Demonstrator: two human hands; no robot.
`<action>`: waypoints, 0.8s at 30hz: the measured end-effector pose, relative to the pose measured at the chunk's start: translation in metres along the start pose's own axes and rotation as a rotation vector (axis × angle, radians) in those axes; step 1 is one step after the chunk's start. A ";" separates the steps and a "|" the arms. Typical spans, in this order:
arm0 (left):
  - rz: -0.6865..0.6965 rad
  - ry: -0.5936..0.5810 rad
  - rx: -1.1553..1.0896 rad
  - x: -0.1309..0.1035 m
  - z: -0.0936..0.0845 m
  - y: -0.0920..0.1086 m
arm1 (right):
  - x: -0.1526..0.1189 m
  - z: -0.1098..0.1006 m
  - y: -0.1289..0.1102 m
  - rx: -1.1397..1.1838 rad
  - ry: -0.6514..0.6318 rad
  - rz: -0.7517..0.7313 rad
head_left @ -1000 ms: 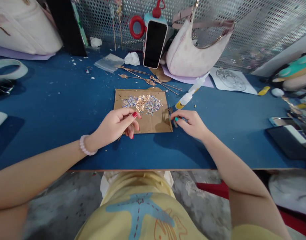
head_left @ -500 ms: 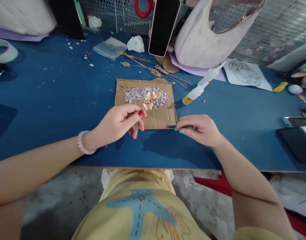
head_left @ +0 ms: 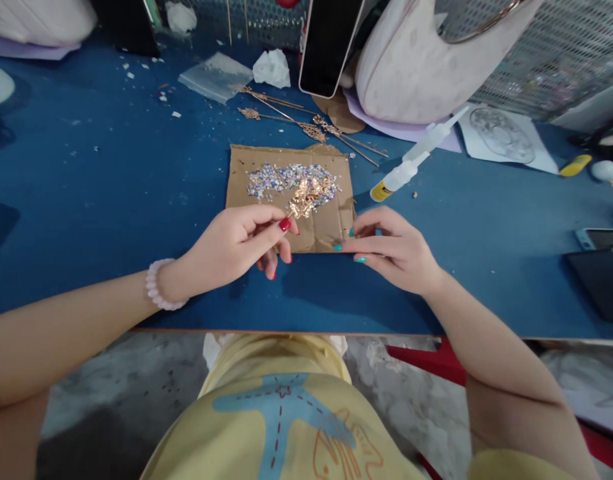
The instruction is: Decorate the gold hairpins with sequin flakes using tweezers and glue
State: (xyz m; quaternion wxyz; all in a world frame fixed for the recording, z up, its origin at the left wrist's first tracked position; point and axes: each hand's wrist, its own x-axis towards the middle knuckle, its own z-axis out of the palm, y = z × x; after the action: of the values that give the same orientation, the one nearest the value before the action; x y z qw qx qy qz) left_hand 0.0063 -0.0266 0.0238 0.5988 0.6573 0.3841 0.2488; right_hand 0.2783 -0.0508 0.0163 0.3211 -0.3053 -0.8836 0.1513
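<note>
My left hand (head_left: 236,243), with red nails and a pink beaded bracelet (head_left: 159,285), pinches the stem of a gold hairpin. The hairpin's ornate head (head_left: 309,195) is over a scatter of small blue, white and silvery chips (head_left: 271,179). Under them is a flat piece of cardboard (head_left: 319,233). My right hand (head_left: 396,250), with teal nails, is at the cardboard's lower right corner. Its thumb and fingers are apart, and I see nothing held between them. Whether the fingertips touch the cardboard is unclear.
Behind the cardboard lie several gold hairpins (head_left: 313,131), a plastic bag (head_left: 216,77) and crumpled tissue (head_left: 271,68). A phone (head_left: 331,43) leans upright beside a pale handbag (head_left: 426,73). Two glue bottles (head_left: 400,179) lie to the right, and a dark phone-like object (head_left: 599,287) farther right.
My right thumb and fingers were pinched around a thin dark object; now they have spread apart and moved slightly up and left. My left hand still holds the hairpin almost unmoved.
</note>
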 end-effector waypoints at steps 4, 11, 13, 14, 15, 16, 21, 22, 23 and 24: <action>-0.004 -0.011 0.012 -0.001 0.001 0.000 | -0.001 -0.005 -0.004 0.105 0.009 0.040; 0.012 -0.034 0.021 -0.001 0.001 -0.001 | -0.001 -0.002 -0.005 0.125 -0.133 0.012; 0.016 -0.046 0.020 -0.001 0.001 -0.001 | -0.001 0.000 -0.003 0.064 -0.185 0.003; 0.016 -0.052 0.020 -0.001 0.002 -0.001 | -0.001 0.000 -0.003 0.034 -0.216 -0.005; 0.014 -0.058 0.021 -0.002 0.002 -0.001 | -0.001 0.001 -0.002 0.010 -0.239 -0.012; 0.012 -0.065 0.020 -0.002 0.002 -0.001 | -0.002 0.001 -0.002 -0.007 -0.248 -0.020; 0.001 -0.103 0.013 -0.004 0.003 0.002 | -0.001 0.002 -0.006 -0.019 -0.102 -0.005; -0.003 -0.112 0.013 -0.004 0.004 0.002 | -0.001 0.002 -0.008 -0.013 -0.061 0.015; -0.009 -0.119 0.015 -0.005 0.004 0.003 | -0.001 0.002 -0.010 -0.005 -0.022 0.035; -0.016 -0.125 0.018 -0.005 0.004 0.003 | -0.001 0.002 -0.012 0.009 0.015 0.046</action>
State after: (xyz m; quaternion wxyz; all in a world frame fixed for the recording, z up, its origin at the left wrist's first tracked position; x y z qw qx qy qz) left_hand 0.0072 -0.0331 0.0267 0.6179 0.6737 0.3532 0.1990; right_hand 0.2722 -0.0603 0.0200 0.3255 -0.3252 -0.8732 0.1606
